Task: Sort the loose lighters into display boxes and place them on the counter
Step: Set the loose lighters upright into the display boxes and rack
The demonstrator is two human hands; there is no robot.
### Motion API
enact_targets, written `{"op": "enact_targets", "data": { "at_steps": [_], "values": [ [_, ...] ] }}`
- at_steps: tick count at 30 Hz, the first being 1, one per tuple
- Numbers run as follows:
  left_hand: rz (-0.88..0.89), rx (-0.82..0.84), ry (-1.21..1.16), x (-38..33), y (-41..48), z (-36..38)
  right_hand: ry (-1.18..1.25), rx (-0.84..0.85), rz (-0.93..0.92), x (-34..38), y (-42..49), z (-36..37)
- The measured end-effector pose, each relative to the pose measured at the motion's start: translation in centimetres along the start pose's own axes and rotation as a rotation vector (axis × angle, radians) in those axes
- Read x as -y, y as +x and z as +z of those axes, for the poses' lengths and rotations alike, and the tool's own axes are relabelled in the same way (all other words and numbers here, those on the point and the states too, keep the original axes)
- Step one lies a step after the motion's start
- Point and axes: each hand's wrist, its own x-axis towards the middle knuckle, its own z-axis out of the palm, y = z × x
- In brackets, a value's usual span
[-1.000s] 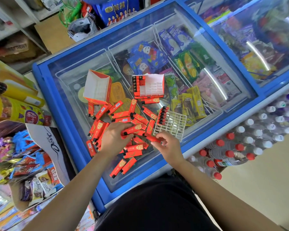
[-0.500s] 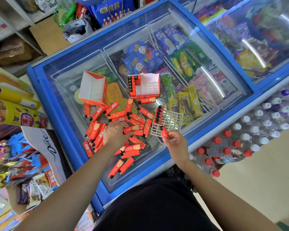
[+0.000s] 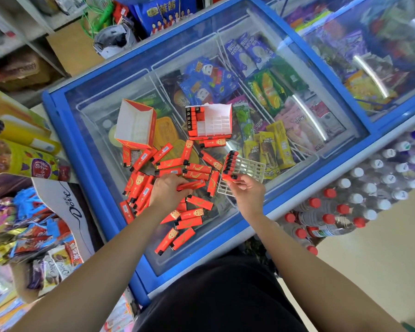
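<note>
Bright even light, glare streaks on freezer glass [image 3: 304, 109], edges warped, soft

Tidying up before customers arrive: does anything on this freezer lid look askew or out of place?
Yes. The empty display box looks tilted, unlike the squarely set partly filled box. The white grid insert lies outside any box, and loose lighters are strewn across the glass lid.

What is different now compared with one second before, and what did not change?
The right hand carried a lighter from the pile's edge up to the white grid tray, to the near end of the lighter row there. The left hand stayed on the loose pile, holding a second lighter. The empty display box and the part-filled box did not move.
</note>
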Motion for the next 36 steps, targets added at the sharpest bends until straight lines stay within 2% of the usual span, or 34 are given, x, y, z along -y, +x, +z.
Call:
{"op": "enact_targets", "data": {
  "at_steps": [5, 8, 11, 19, 26, 29, 31, 34, 36],
  "values": [
    [-0.059, -0.049, -0.196, -1.1, -1.8, -1.3, -0.045, -0.006, -0.081, -0.6, 0.1, 0.4],
    [-0.065, -0.081, -0.297, -2.1, -3.2, -1.8, -0.209, 0.017, -0.171, -0.8, 0.5, 0.3],
    [-0.167, -0.071, -0.436, -2.2, -4.3, -1.7, -0.404, 0.015, -0.239, -0.7, 0.5, 0.6],
    [-0.324, -0.028, -0.743, -2.9, -6.9, -1.1, -0.514, 0.065, -0.165, -0.3, 1.1, 1.0],
    [-0.342, -0.047, -0.854, -2.9, -7.6, -1.9, -0.432, 0.018, -0.041, 1.4, -0.8, 0.2],
    [-0.281, -0.053, -0.772, -3.0, -7.9, -2.8, -0.337, -0.082, -0.120, 3.3, -3.6, -0.8],
    [-0.192, -0.053, -0.666, -3.1, -8.0, -3.4, -0.265, -0.004, -0.255, 5.3, -4.8, -1.0],
    [-0.016, -0.085, -0.530, -3.1, -8.1, -4.3, -0.222, 0.312, -0.476, 8.2, -5.2, 0.0],
    [0.081, -0.107, -0.465, -3.2, -8.2, -4.8, -0.263, 0.439, -0.551, 9.0, -5.0, 1.0]
  ]
}}
